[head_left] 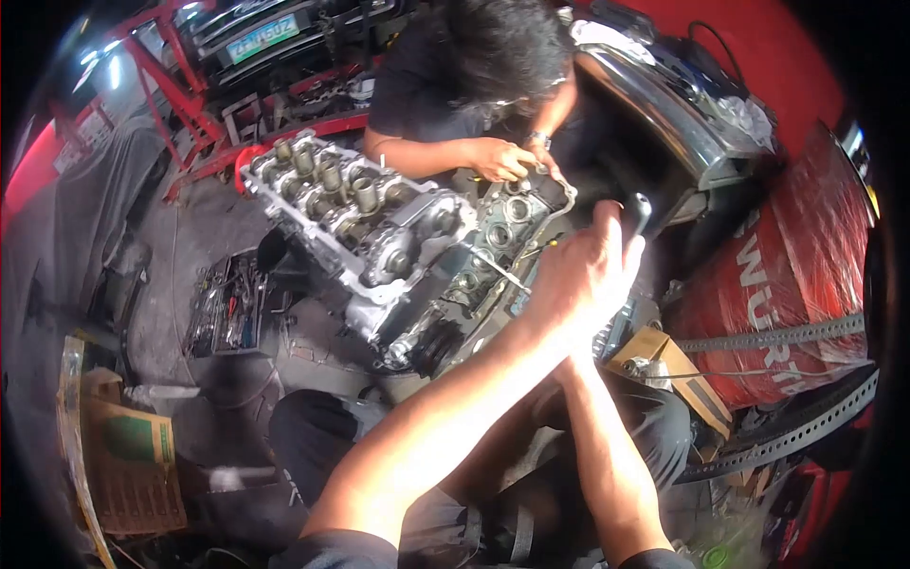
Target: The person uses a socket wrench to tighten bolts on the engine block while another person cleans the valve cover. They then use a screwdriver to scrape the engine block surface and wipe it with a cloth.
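Bare, open engine (379,228) on the cluttered workshop floor (190,218).
Right of the engine, my left fingers (607,228) clench a dark tool handle (640,211); my right hand hides behind, so I cannot tell its grip.

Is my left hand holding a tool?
Yes, the left hand is closed around a tool whose metal end sticks out above it.

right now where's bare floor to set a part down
Bare floor lies between the red frame and the tool tray. It is crowded around the engine and by the red drum.
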Available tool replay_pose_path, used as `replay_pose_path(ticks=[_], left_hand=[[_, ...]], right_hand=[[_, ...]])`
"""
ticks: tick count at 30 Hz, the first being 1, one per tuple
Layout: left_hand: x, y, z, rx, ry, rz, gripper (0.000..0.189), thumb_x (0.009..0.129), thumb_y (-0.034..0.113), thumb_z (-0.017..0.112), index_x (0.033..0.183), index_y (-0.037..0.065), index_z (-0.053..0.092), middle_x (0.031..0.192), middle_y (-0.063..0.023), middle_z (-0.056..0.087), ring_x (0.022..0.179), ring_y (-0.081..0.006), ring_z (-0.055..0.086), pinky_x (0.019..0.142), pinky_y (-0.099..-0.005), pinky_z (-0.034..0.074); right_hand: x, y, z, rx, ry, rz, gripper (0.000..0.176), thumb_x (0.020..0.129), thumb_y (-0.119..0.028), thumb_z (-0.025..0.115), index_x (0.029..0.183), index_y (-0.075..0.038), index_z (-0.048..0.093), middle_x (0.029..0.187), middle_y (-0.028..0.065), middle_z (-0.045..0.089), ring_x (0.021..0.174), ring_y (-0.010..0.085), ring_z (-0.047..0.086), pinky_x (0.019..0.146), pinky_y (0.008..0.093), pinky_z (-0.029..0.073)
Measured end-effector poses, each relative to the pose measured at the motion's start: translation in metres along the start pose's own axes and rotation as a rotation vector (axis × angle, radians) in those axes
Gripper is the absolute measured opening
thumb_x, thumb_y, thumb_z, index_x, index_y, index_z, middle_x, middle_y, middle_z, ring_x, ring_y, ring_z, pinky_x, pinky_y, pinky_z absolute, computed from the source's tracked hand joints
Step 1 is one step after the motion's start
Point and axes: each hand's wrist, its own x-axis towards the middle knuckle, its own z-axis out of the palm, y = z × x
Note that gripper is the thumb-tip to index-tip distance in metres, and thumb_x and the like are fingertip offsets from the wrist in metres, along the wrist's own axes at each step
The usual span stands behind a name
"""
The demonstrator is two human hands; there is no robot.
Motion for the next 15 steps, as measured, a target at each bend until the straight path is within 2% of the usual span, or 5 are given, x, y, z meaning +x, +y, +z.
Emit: replay_pose_path(ticks=[2,5,11,14,15], left_hand=[[0.020,-0.009,0.021,0.035,-0.027,0.069,0.047,0.099,0.036,0.054,0.122,-0.002,0.038,0.071,-0.0281,0.066,0.068,-0.0464,0.068,0.062,-0.0533,0.056],[0.056,-0.018,0.049,0.050,-0.058,0.077,0.042,0.101,0.038,0.049,0.116,0.001,0.037,0.069,-0.0288,0.065,0.068,-0.0471,0.068,0.060,-0.0532,0.054],[0.092,-0.035,0.091,0.072,-0.266,-0.126,0.048,0.100,0.044,0.049,0.118,-0.001,0.049,0.093,-0.0271,0.070,0.091,-0.0432,0.069,0.081,-0.0531,0.053],[0.099,-0.038,0.101,0.029,-0.316,-0.207,0.048,0.100,0.043,0.049,0.119,0.000,0.054,0.101,-0.0253,0.070,0.100,-0.0414,0.068,0.088,-0.0515,0.052],[0.103,-0.038,0.100,0.030,-0.354,-0.255,0.046,0.100,0.042,0.051,0.119,0.001,0.055,0.112,-0.0256,0.067,0.108,-0.0398,0.065,0.093,-0.0491,0.050]], right_hand=[[-0.002,0.007,0.002,0.004,0.039,-0.038,0.045,0.096,-0.028,0.063,0.135,-0.006,0.054,0.123,0.0163,0.064,0.111,0.0290,0.062,0.096,0.0368,0.051],[-0.010,0.001,0.010,-0.082,0.116,-0.017,0.064,0.107,-0.050,0.027,0.140,0.000,0.049,0.114,0.0144,0.064,0.098,0.0226,0.065,0.088,0.0355,0.052],[-0.016,-0.030,0.005,-0.381,0.247,-0.582,0.059,0.107,-0.026,0.043,0.154,-0.002,0.015,0.111,0.0163,0.062,0.092,0.0209,0.062,0.085,0.0354,0.051],[0.030,-0.024,-0.016,-0.525,0.402,-0.716,0.049,0.107,-0.027,0.045,0.147,0.000,0.038,0.120,0.0202,0.062,0.105,0.0245,0.062,0.093,0.0351,0.048],[0.027,-0.047,-0.015,-0.409,0.336,-0.498,0.047,0.106,-0.029,0.046,0.140,0.003,0.047,0.131,0.0240,0.058,0.120,0.0268,0.058,0.102,0.0340,0.044]])
